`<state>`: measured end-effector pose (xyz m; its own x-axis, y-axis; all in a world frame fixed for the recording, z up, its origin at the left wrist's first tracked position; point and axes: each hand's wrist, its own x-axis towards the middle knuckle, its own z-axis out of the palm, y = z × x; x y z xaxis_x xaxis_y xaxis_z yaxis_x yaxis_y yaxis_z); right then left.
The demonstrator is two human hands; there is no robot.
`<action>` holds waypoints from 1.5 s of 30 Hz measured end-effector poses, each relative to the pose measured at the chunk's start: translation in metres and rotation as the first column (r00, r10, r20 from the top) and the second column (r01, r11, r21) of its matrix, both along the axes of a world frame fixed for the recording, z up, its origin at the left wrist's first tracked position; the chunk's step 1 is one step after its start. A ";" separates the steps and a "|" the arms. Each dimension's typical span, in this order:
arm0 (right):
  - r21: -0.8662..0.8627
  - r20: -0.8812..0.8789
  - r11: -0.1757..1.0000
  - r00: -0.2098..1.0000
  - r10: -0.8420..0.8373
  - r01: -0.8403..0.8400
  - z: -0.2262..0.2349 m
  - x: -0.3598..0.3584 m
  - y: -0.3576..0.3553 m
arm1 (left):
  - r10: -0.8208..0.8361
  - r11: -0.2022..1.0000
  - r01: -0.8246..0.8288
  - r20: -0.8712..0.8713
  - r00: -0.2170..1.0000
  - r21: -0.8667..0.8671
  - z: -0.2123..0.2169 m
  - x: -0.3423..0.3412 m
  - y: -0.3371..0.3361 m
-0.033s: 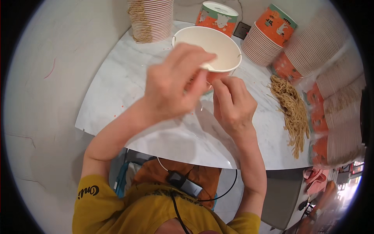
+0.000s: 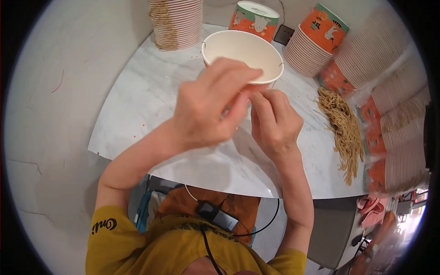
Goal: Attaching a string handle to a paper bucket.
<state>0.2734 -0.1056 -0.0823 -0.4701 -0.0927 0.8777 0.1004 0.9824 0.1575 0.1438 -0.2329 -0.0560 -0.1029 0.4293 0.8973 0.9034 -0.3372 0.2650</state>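
In the middle of the table stands a white-lined paper bucket [image 2: 247, 46] with an orange outside, its mouth tilted toward me. Short bits of cord loop over its rim at the left and right. My left hand [image 2: 208, 105], slightly blurred, is curled in front of the bucket's near rim, thumb and fingers drawn in. My right hand [image 2: 275, 117] is closed in a pinch just below that rim, its fingertips close to the left thumb. Whatever thin thing lies between the fingertips is too small to make out. The bucket's near side is mostly hidden behind both hands.
A tall stack of nested buckets [image 2: 178, 23] with cords stands back left. An upside-down bucket [image 2: 255, 20] and another stack [image 2: 307, 50] are at the back. Tan cords [image 2: 343, 133] lie in a bundle at right, beside wrapped bucket stacks [image 2: 403, 128]. A socket [image 2: 284, 34] is behind.
My left hand has moved slightly right and down, its fingertips closer to the right hand. The right hand and the bucket have barely moved.
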 end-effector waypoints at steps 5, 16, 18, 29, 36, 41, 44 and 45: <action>-0.197 -0.093 0.980 0.994 -0.054 0.035 0.012 0.011 0.003 | -0.064 0.998 0.064 0.049 0.997 0.004 -0.014 0.005 0.009; -0.563 -0.211 0.801 0.972 0.099 -0.204 0.023 0.017 0.015 | 0.082 0.996 -0.087 -0.253 0.964 -0.008 -0.022 0.008 0.016; -0.578 -0.184 0.805 0.982 0.034 -0.136 0.026 0.020 0.018 | 0.094 0.991 -0.117 -0.272 0.958 -0.069 -0.020 0.000 0.014; -0.934 -0.236 0.261 0.969 0.072 -0.246 0.022 0.030 0.049 | 0.147 0.987 -0.146 0.018 0.989 -0.060 0.000 -0.046 0.015; -0.943 -0.303 0.088 0.939 0.160 -0.320 0.024 0.030 0.050 | 0.095 0.985 -0.042 -0.319 0.943 0.167 -0.019 0.012 0.010; -0.935 -0.354 -0.027 0.921 0.160 -0.355 0.026 0.032 0.047 | 0.128 0.988 -0.144 -0.250 0.960 -0.047 -0.018 -0.006 0.010; -0.882 -0.466 -0.178 0.865 0.185 -0.437 0.023 0.028 0.042 | 0.130 0.988 -0.136 -0.082 0.988 -0.072 -0.009 -0.021 0.013; -0.868 -0.487 -0.214 0.854 0.184 -0.449 0.022 0.027 0.039 | 0.140 0.986 -0.144 -0.056 0.989 -0.083 -0.008 -0.026 0.012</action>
<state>0.3003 -0.0668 -0.0598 -0.5911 0.7756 0.2217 -0.3968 -0.0403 -0.9170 0.1174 -0.2204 -0.0644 -0.1247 0.4902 0.8627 0.9531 -0.1824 0.2414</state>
